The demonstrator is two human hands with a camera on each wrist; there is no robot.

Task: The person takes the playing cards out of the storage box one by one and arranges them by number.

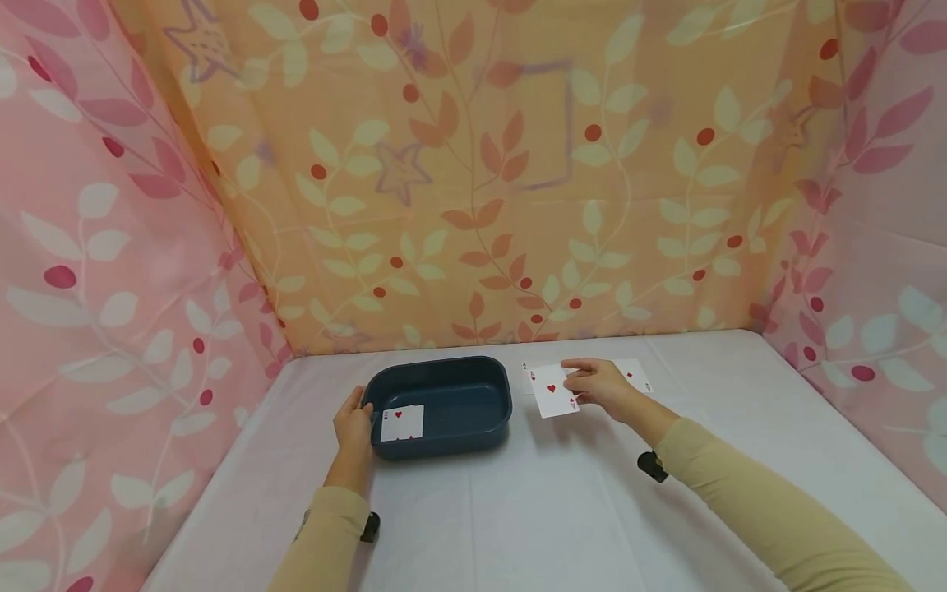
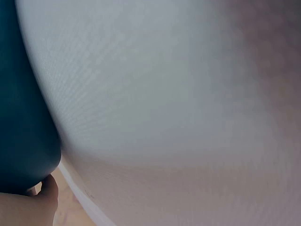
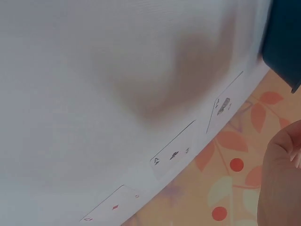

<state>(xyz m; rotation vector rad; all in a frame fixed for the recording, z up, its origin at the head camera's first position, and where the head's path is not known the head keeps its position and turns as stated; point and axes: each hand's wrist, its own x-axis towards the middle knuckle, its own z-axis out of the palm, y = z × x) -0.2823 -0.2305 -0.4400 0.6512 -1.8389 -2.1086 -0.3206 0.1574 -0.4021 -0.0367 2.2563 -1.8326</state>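
A dark blue rectangular basin (image 1: 444, 445) stands on the white-covered table. My left hand (image 1: 353, 421) grips its left end, thumb at the rim; in the left wrist view only part of that hand (image 2: 28, 209) shows beside the basin (image 2: 28, 117). White playing cards with red hearts (image 1: 402, 423) lie inside at the left. Right of the basin, my right hand (image 1: 602, 385) pinches an ace of hearts (image 1: 553, 393) above the table. Behind it lies an ace of diamonds (image 1: 635, 375). In the right wrist view, the pinched card is out of sight.
Along the table's far edge, the right wrist view shows an ace of spades (image 3: 224, 107), an ace of clubs (image 3: 174, 154) and the ace of diamonds (image 3: 114, 207) in a row. Floral cloth (image 1: 473, 164) hangs behind and on both sides of the white tabletop (image 1: 533, 518).
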